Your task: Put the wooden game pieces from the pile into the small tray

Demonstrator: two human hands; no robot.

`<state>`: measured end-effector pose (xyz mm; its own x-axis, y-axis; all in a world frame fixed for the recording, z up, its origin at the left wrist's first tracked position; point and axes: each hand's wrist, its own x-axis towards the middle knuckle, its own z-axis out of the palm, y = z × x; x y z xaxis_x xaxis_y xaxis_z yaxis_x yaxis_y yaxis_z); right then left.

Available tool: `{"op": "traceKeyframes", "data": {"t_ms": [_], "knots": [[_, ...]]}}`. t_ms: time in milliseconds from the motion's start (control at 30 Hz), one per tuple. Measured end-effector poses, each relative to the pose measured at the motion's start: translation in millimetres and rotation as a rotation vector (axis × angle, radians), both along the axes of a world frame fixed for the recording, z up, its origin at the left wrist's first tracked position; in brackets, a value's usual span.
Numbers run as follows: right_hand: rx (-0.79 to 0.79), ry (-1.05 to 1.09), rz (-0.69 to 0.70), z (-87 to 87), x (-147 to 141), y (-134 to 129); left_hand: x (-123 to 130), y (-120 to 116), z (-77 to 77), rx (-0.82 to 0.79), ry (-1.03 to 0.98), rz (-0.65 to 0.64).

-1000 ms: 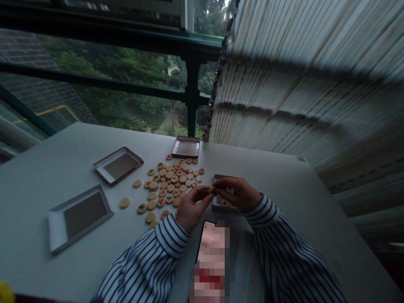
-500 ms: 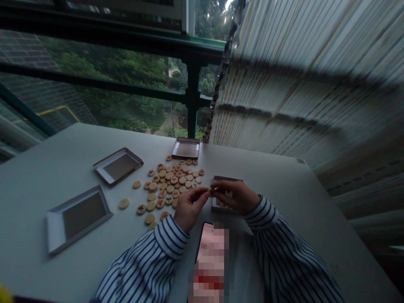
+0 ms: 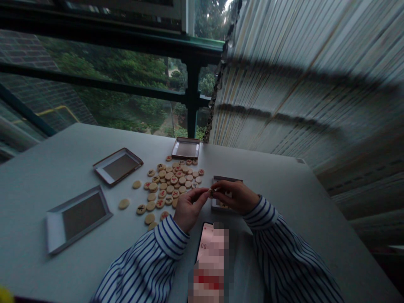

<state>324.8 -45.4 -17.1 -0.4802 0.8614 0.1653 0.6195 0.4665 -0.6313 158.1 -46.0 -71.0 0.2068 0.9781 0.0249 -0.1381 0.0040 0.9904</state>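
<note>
Fingertips of my left hand (image 3: 191,208) and my right hand (image 3: 235,195) meet around one small round wooden piece (image 3: 211,192), and both hands pinch it. Under my right hand lies a grey-rimmed box (image 3: 227,178) with some pieces inside, partly hidden by the hand. To the left of my hands spreads a pile of round wooden pieces (image 3: 174,180); some show red or black characters and others show plain faces.
Two open trays lie at the left, one grey-rimmed (image 3: 105,201) and one brown-rimmed (image 3: 141,162). Another brown-rimmed tray (image 3: 186,158) sits at the white table's (image 3: 252,162) far edge. A phone (image 3: 206,242) lies between my forearms. Striped curtains hang at the right.
The piece between my fingertips is turned slightly. My hands have hardly moved.
</note>
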Motion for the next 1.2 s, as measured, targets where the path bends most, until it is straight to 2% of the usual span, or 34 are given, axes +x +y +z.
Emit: {"op": "traceKeyframes", "data": {"t_ms": [333,567,800,1200], "knots": [[-0.034,-0.024,0.031,0.5,-3.3,-0.9,1.3,0.2,-2.2,-0.020,-0.058,-0.060],[0.111,-0.166,0.035,-4.3,-3.8,-1.3,0.1,-0.2,-1.9,-0.044,-0.034,-0.004],[0.226,-0.198,0.032,-2.8,-6.7,-2.8,-0.4,-1.4,1.6,-0.074,-0.032,0.026],[0.242,-0.190,0.035,1.9,-3.9,-2.7,-0.7,-1.6,1.6,0.066,0.094,-0.023]]}}
